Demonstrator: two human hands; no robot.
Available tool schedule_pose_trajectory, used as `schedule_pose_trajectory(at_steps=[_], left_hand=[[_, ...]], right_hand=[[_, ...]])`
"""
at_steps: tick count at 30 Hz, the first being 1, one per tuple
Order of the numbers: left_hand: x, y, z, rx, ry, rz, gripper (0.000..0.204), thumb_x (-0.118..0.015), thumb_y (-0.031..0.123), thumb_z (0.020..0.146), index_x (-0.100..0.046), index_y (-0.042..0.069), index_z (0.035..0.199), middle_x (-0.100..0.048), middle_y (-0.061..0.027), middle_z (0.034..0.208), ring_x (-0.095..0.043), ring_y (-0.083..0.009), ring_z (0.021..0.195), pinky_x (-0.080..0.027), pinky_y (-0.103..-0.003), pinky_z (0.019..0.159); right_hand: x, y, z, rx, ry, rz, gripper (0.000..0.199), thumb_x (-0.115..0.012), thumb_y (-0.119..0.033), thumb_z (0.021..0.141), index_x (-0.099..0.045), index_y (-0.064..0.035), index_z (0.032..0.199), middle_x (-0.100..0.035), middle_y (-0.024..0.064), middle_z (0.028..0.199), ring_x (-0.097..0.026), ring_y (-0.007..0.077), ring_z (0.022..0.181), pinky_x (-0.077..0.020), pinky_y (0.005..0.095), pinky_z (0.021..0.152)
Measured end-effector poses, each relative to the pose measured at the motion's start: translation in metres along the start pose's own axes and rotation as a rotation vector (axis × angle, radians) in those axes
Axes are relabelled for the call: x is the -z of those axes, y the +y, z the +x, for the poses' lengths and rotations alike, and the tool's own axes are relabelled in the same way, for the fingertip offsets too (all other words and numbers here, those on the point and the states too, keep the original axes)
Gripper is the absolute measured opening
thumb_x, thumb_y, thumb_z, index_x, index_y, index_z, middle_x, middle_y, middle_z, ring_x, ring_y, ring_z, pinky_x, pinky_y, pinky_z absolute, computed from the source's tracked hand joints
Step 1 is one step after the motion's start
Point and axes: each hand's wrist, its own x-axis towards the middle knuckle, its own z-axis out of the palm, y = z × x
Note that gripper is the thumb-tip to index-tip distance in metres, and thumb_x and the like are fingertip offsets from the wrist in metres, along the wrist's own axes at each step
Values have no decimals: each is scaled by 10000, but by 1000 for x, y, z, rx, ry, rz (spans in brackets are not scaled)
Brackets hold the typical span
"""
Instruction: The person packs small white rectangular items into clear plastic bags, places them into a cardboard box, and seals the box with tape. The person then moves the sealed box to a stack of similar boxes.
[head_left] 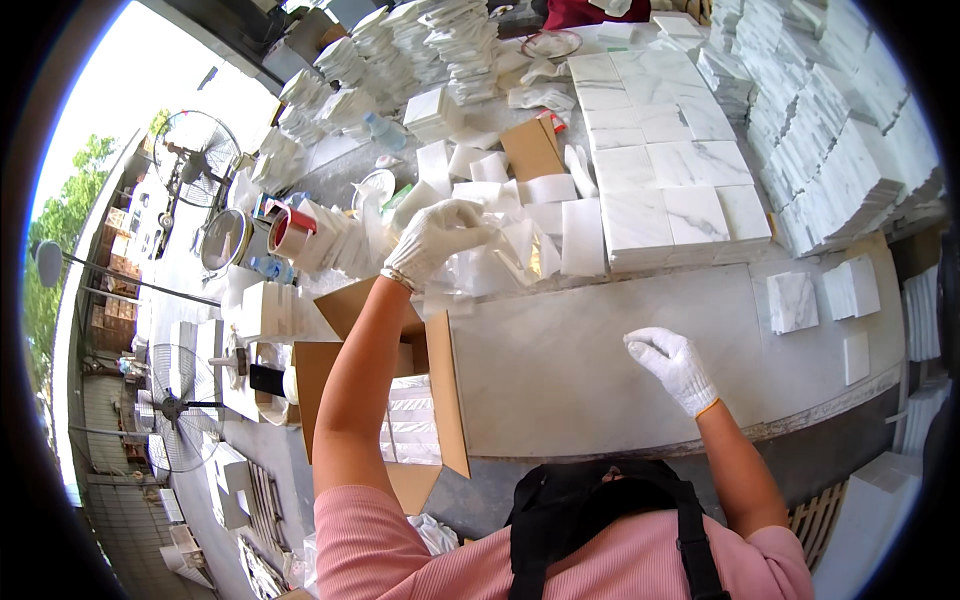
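Observation:
My left hand (pixel 440 238), in a white knit glove, reaches over white foam sheets and crumpled clear plastic (pixel 515 255). Its fingers are drawn together; whether something thin is between them I cannot make out. Below that arm stands an open cardboard box (pixel 450 395) holding white wrapped bundles (pixel 410 420). My right hand (pixel 672 368), gloved too, hovers over the grey worktop (pixel 590 370) with fingers curled together and nothing visible in them. Laid-out white marble tiles (pixel 655 160), grey-veined and stacked in a block, lie beyond it.
Tall tile stacks (pixel 840 170) rise at the right, with more stacks (pixel 400 50) at the far left. Small tile piles (pixel 792 302) sit on the worktop's right end. A red tape roll (pixel 292 232), a brown cardboard piece (pixel 533 150) and standing fans (pixel 175 408) are leftward.

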Motion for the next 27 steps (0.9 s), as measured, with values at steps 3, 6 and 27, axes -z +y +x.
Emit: schedule_pose_trajectory(at_steps=[3, 6, 27], left_hand=[[19, -19, -11, 49, -53, -246, 160, -815, 110, 829, -684, 51, 898, -703, -117, 1273, -628, -119, 1060, -511, -291, 932], [26, -18, -18, 124, -65, -354, 153, -807, 65, 812, -677, 53, 893, -689, -125, 1302, -619, -129, 1099, -501, -296, 961], [28, -8, -27, -105, -215, 290, 779, -756, 411, 840, -482, 87, 1493, -561, -166, 1468, -543, -281, 1336, -423, -370, 1116]], right_hand=[[-25, -18, 50, -89, -144, 182, 556, -648, -484, 986, -693, 2, 1252, -733, 127, 1195, -689, 235, 1086, -517, 350, 963], [-56, -17, 99, -344, -413, 525, 802, -573, -683, 956, -597, -13, 1396, -677, 145, 1315, -647, 280, 1180, -499, 400, 1009], [-82, -47, 136, 11, 63, 846, 186, -736, -155, 949, -743, -20, 1077, -729, 27, 1018, -658, 107, 941, -509, 267, 906]])
